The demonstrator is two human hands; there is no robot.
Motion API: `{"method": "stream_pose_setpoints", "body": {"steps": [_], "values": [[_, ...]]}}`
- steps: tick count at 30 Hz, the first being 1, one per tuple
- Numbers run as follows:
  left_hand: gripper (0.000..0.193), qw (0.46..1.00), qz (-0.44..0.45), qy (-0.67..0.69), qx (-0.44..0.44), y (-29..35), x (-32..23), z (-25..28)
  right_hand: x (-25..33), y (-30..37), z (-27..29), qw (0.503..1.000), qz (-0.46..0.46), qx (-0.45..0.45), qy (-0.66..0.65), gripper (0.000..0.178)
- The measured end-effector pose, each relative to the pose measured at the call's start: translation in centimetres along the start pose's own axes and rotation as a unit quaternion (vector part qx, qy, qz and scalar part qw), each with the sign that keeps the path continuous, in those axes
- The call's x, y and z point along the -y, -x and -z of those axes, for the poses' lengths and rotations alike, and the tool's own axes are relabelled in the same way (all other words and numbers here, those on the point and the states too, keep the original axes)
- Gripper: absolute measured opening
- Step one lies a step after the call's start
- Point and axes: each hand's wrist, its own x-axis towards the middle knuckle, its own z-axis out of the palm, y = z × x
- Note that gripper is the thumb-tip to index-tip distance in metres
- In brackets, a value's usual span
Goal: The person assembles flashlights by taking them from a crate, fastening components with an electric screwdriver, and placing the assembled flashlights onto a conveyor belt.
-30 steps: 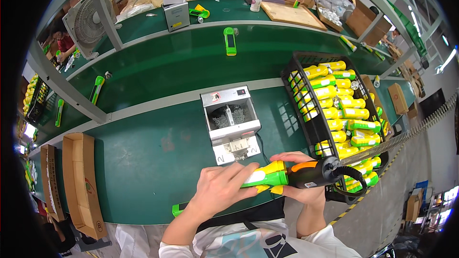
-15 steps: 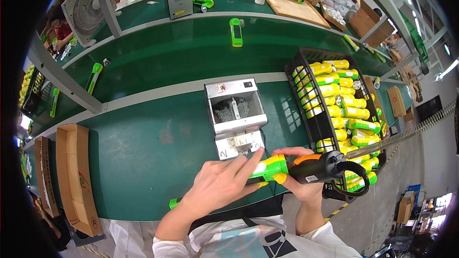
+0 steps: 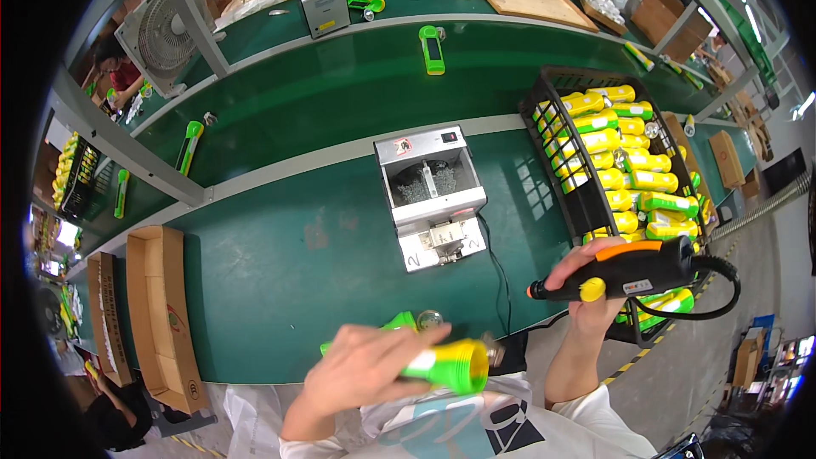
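Observation:
My left hand (image 3: 361, 378) is closed around a green and yellow flashlight body (image 3: 455, 367), low near my shirt. Its threaded yellow end points right; motion blurs the fingers. Higher up and to the right, my right hand (image 3: 595, 310) grips a black and orange electric screwdriver (image 3: 654, 269), its tip pointing left and apart from the flashlight. A yellow cover sits on one finger of that hand. Just beyond my left hand, another green flashlight part (image 3: 399, 321) lies at the table edge beside a round clear lens piece (image 3: 429, 320).
A metal screw feeder (image 3: 432, 200) with loose screws stands mid-table. At right, a black crate (image 3: 586, 197) is full of yellow and green flashlights. Cardboard trays (image 3: 161, 314) lie at left. Beyond, a green conveyor (image 3: 323, 72) carries flashlights; a person works past it.
The screwdriver has come away from the flashlight, moving right and up with my right hand. My left hand has lowered toward me with the flashlight, exposing its threaded end.

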Motion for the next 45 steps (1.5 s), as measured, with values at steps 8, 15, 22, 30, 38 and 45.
{"method": "stream_pose_setpoints", "body": {"steps": [8, 15, 22, 30, 38, 45], "values": [[0.057, 0.986, 0.132, -0.094, -0.049, 6.5, 0.8, -0.2, -1.1, -2.1, -3.0, 0.995, 0.027, -0.034, -0.094, 0.091], [0.049, 0.965, 0.216, -0.146, -0.034, 5.1, 6.1, 2.7, -1.9, -3.5, -6.5, 0.989, -0.007, -0.037, -0.144, 0.080], [0.050, 0.960, 0.217, -0.175, -0.004, 4.7, 9.5, 1.8, -2.2, -4.4, -9.8, 0.995, 0.013, -0.094, 0.021, 0.069], [0.065, 0.954, 0.226, -0.187, -0.067, 5.5, 11.3, 0.3, -3.2, -3.4, -11.3, 0.988, 0.044, -0.140, 0.038, 0.088], [0.060, 0.972, 0.175, -0.132, -0.078, 5.2, 11.3, -0.8, -4.4, -3.3, -10.2, 0.987, 0.013, -0.108, -0.116, 0.087], [0.047, 0.982, 0.111, -0.123, -0.089, 3.0, 11.2, -3.0, -4.6, -3.8, -10.1, 0.990, 0.037, -0.109, -0.077, 0.088]]}}
